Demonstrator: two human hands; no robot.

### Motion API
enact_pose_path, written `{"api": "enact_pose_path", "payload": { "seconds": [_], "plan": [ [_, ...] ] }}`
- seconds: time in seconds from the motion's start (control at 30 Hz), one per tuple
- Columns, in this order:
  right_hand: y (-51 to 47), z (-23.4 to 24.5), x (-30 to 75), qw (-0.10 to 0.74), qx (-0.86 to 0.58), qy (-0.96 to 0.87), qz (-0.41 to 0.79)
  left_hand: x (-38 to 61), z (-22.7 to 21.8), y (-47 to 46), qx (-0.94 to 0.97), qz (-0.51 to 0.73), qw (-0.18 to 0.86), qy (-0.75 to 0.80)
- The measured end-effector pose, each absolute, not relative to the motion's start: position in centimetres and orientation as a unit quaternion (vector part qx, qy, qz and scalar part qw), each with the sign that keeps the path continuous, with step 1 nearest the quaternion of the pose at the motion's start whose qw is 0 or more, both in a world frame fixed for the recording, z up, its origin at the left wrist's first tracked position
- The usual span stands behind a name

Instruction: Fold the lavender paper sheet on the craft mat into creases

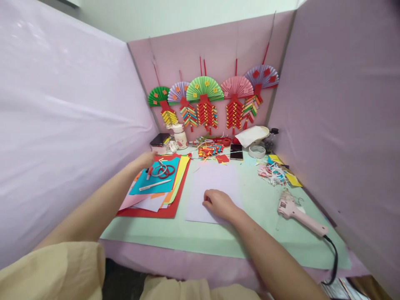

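My left hand reaches forward to the far edge of a stack of coloured paper sheets, close to a pair of red-handled scissors lying on the blue top sheet. Its fingers are hidden behind the hand. A white pen lies on the same sheet. My right hand rests with curled fingers on a pale lilac sheet of paper in the middle of the green mat, pressing it down.
A pink glue gun with a black cord lies at the right. Paper scraps, a tape roll, two phones and a white jar sit at the back. Several paper fan ornaments hang on the pink back wall.
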State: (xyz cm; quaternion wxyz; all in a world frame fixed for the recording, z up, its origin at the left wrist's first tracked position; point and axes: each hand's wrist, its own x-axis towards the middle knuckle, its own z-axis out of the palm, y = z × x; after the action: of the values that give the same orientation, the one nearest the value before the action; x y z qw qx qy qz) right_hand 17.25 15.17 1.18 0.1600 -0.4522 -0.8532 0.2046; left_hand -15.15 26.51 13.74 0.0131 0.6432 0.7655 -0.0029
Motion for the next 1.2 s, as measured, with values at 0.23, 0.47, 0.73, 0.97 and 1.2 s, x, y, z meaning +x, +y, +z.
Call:
{"api": "enact_pose_path", "payload": {
  "seconds": [0.23, 0.47, 0.73, 0.97, 1.2],
  "plan": [
    [15.1, 1.3, 17.2, 0.173, -0.45, -0.849, 0.215, -15.7, 9.4, 24.9, 0.615, -0.022, -0.026, 0.788],
    [15.2, 1.3, 17.2, 0.18, -0.446, -0.849, 0.218, -8.4, 7.4, 22.7, 0.763, 0.056, -0.039, 0.643],
    [15.1, 1.7, 17.0, 0.166, -0.449, -0.853, 0.206, -0.8, 4.9, 26.7, 0.773, 0.078, 0.017, 0.629],
    [15.0, 2.0, 17.0, 0.15, -0.454, -0.853, 0.21, 2.5, 3.8, 32.9, 0.744, 0.062, 0.044, 0.664],
    [15.3, 1.4, 17.1, 0.157, -0.447, -0.855, 0.211, 1.2, 4.7, 33.3, 0.766, 0.037, 0.051, 0.64]
  ]
}}
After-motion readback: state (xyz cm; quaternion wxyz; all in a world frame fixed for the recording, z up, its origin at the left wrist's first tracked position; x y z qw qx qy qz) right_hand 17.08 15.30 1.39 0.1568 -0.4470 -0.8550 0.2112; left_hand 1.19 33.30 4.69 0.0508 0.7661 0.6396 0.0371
